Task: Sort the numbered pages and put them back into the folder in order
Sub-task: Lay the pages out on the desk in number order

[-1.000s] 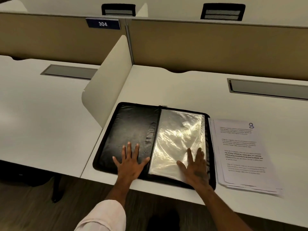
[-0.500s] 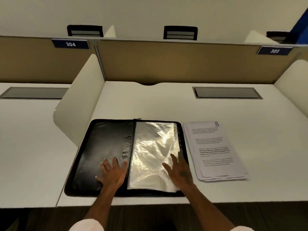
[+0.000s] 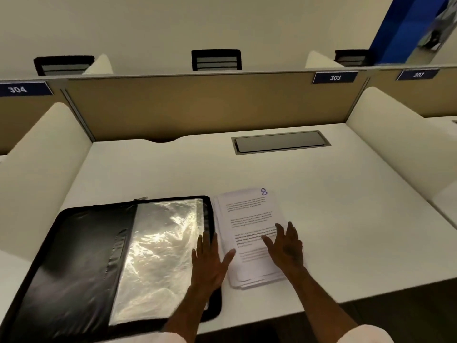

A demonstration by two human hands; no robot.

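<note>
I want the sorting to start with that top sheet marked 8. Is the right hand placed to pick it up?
Probably yes. The right hand is open over the paper stack beside the folder, with nothing lying on the top page; the left hand is at its left edge.

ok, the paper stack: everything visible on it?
The paper stack is white printed sheets, loosely squared, with edges fanned at the near end. It lies flat on the desk just right of the open folder. The top page has a blue handwritten 8 and blurred text. The right hand is over it; the left hand is at its left edge.
</note>
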